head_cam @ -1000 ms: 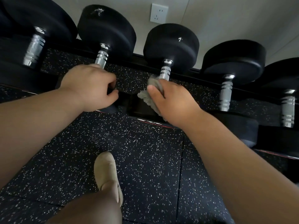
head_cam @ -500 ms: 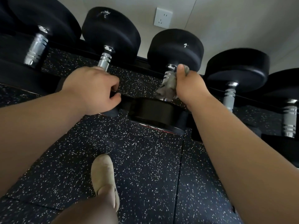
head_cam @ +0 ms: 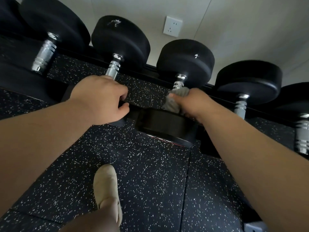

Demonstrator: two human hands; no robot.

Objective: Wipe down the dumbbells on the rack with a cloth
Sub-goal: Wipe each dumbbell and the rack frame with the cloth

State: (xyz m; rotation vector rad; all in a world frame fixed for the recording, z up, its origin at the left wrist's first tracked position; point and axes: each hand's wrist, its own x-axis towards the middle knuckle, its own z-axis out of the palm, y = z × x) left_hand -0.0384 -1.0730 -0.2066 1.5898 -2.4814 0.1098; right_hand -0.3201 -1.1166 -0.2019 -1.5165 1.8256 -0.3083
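Lower handle of third dumbbell (head_cam: 179,82) hidden under cloth (head_cam: 171,104) and right hand (head_cam: 194,104). Near head of second dumbbell (head_cam: 120,41) mostly covered by the gripping left hand (head_cam: 100,99), whose fingertips are out of sight. At the frame edge, far-right dumbbell (head_cam: 302,136) cut off, handle blurred. Heel of shoe (head_cam: 105,185) hidden behind leg (head_cam: 93,221). Bottom edge: grey object (head_cam: 254,228), cut off, unidentifiable.
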